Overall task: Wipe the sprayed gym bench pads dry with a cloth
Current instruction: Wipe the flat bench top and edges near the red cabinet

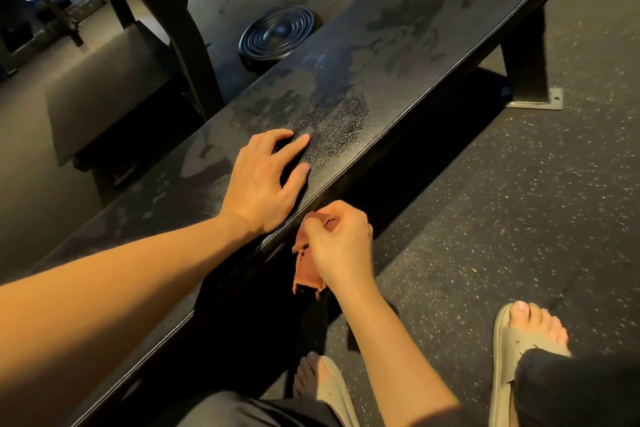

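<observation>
We note a long black textured vinyl gym bench pad (pixel 415 80) running from lower left, near the body, to upper right, far end. Its long axis is a clear diagonal.

Left hand (pixel 263 180): flat on top of the pad, fingers (pixel 298 146) spread and relaxed, tips touching the vinyl, holding nothing. We read it as a brace.

Right hand (pixel 341 246): just off the near long edge of the pad, a little below the top face. Its fingers (pixel 329 222) are curled and bunch a small rust-orange cloth (pixel 306 274). The loose end hangs down beside the pad's side wall. Whether the cloth touches the edge, we cannot tell.

Spray: fine beading (pixel 332 114) just beyond the left fingertips, and dark damp blotches (pixel 408 31) farther along toward the far end. Duller smears show on the near stretch by the left forearm.

The key relation: the wet vinyl lies up and away from the cloth, along the long axis. The cloth hand is below the edge and must come up and over it. The left hand sits between the cloth and the nearest beading, so we judge it may need to shift.

Wiping looks barely begun, and most of the pad reads wet.

On the speckled rubber floor (pixel 519 201): a round ribbed black disc (pixel 277 35) behind the pad, and pale slide sandals (pixel 519 340) in front.
</observation>
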The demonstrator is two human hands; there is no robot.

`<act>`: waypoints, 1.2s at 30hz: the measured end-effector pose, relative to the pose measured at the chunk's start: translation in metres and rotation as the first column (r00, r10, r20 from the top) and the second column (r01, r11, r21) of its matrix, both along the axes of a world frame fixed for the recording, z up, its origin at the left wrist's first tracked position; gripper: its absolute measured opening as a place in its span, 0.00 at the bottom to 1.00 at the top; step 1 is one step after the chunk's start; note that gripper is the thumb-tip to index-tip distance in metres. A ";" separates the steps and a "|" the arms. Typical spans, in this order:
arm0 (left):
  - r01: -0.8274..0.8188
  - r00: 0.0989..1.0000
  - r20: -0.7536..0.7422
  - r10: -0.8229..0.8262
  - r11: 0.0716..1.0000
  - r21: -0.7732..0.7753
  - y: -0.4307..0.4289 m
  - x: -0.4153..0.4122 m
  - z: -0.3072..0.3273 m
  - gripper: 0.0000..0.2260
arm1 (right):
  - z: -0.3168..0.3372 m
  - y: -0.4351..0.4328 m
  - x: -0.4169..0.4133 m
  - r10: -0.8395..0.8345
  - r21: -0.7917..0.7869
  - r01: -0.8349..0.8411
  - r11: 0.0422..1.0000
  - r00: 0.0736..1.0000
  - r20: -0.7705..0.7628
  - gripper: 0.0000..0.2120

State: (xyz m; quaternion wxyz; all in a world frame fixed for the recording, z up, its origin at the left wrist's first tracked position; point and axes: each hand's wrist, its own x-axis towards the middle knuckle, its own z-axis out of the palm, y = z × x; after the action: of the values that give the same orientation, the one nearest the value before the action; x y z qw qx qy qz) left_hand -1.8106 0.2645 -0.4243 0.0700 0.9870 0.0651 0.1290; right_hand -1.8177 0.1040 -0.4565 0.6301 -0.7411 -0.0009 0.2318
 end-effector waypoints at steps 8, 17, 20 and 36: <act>-0.001 1.000 -0.013 0.001 1.000 0.010 -0.001 0.000 0.001 0.22 | -0.004 -0.007 0.016 0.013 0.005 -0.013 1.000 0.999 0.040 0.03; 0.009 1.000 -0.011 -0.009 1.000 0.018 0.000 0.000 0.003 0.22 | -0.001 -0.025 0.074 -0.362 0.045 0.360 0.932 0.915 0.176 0.05; 0.009 1.000 -0.011 -0.009 1.000 0.015 0.000 -0.001 0.002 0.22 | -0.002 -0.023 0.075 -0.364 0.046 0.363 0.931 0.904 0.225 0.01; 0.011 1.000 0.004 -0.011 1.000 0.021 0.000 0.000 0.001 0.22 | -0.013 -0.019 0.042 -0.176 0.006 0.188 0.982 0.910 0.376 0.04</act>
State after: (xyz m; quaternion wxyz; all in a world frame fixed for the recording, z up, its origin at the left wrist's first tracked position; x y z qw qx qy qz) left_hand -1.8105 0.2648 -0.4236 0.0607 0.9878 0.0582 0.1311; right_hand -1.7754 0.0849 -0.4691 0.6260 -0.7778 -0.0487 0.0265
